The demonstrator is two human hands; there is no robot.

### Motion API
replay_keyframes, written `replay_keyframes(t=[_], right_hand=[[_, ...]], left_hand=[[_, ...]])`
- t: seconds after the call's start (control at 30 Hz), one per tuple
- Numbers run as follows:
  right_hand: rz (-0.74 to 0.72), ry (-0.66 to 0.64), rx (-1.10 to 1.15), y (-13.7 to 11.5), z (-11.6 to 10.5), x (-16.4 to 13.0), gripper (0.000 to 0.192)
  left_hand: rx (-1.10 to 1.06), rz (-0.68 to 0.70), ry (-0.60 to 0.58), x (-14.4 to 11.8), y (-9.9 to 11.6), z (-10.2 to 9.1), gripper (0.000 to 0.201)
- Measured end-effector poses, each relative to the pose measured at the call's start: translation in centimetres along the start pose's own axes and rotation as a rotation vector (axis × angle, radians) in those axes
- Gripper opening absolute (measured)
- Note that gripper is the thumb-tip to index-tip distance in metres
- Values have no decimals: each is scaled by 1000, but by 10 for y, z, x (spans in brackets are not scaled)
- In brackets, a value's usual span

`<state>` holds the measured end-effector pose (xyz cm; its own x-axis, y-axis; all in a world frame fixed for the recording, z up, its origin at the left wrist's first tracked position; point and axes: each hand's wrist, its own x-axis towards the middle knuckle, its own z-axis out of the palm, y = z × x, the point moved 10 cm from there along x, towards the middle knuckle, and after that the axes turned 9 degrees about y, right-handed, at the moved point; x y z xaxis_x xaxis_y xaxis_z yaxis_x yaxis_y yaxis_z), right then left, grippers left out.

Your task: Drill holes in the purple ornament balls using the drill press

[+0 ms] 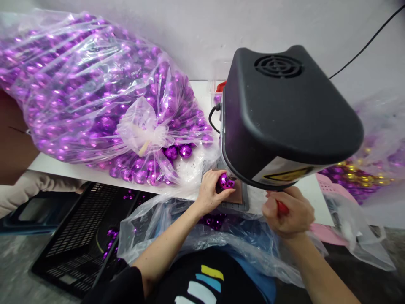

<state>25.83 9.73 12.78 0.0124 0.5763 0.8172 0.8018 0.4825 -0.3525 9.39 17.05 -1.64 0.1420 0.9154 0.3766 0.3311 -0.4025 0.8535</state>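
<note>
**Purple bauble held under the machine head**

The left hand [209, 190] pinches a shiny purple bauble [225, 182] on the small plate [237, 197] beneath the black machine head [284, 122]. At three o'clock from it, the right hand [286, 211] is fisted around a red handle [281, 207]. A knotted bag of purple baubles [91, 97] lies at ten o'clock.
</note>
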Motion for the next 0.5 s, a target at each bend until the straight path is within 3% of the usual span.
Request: replay_keyframes(t=[0.13,0.2,0.3,0.4,0.5], right_hand=[[-29,86,1,-8,-30,35,18],[65,209,-16,0,-46,58,17],[263,219,30,19,-42,88,26],[324,190,128,24,-30,105,34],[332,203,164,23,-28,108,35]], left_hand=[[16,-7,10,3,0,1,47],[17,-1,25,5,4,-2,48],[1,26,42,-1,21,-14,49],[11,64,-78,-29,38,-25,54],[100,154,-268,-80,39,-31,61]])
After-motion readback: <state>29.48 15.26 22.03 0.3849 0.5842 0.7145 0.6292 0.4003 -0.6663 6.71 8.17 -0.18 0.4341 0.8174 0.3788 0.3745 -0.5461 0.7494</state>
